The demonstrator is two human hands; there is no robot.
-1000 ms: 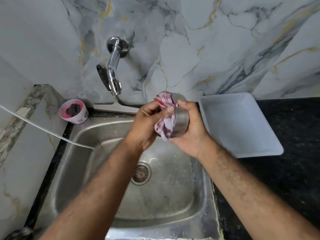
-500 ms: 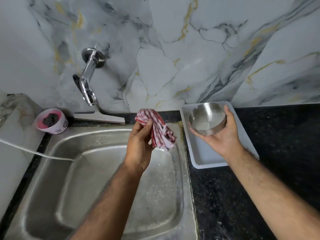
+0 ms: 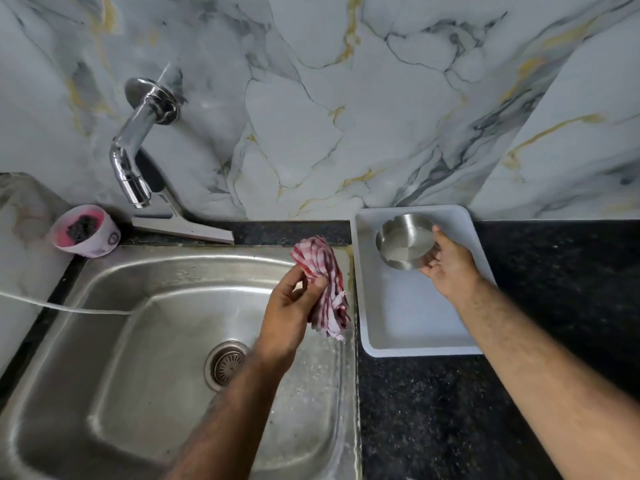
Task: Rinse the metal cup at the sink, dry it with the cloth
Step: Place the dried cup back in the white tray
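Note:
The metal cup (image 3: 403, 241) is a low, shiny steel bowl shape, mouth up, in the far part of the white tray (image 3: 415, 337). My right hand (image 3: 450, 265) grips its right side with thumb on the rim and fingers under the wall. Whether the cup rests on the tray floor I cannot tell. My left hand (image 3: 289, 311) holds a bunched red-and-white checked cloth (image 3: 325, 289) over the right rim of the steel sink (image 3: 145, 306). Cloth and cup are apart.
A chrome tap (image 3: 133, 157) juts from the marble wall above the sink's back left. A squeegee (image 3: 180, 226) and a pink tub (image 3: 83, 230) sit behind the sink. A white cord (image 3: 62, 306) crosses the left rim. Black granite counter (image 3: 450, 410) lies right of the sink.
A second ago both hands rubbed the cloth on the cup over the sink. Since then my right hand carried the cup right and lowered it into the tray; my left kept the cloth.

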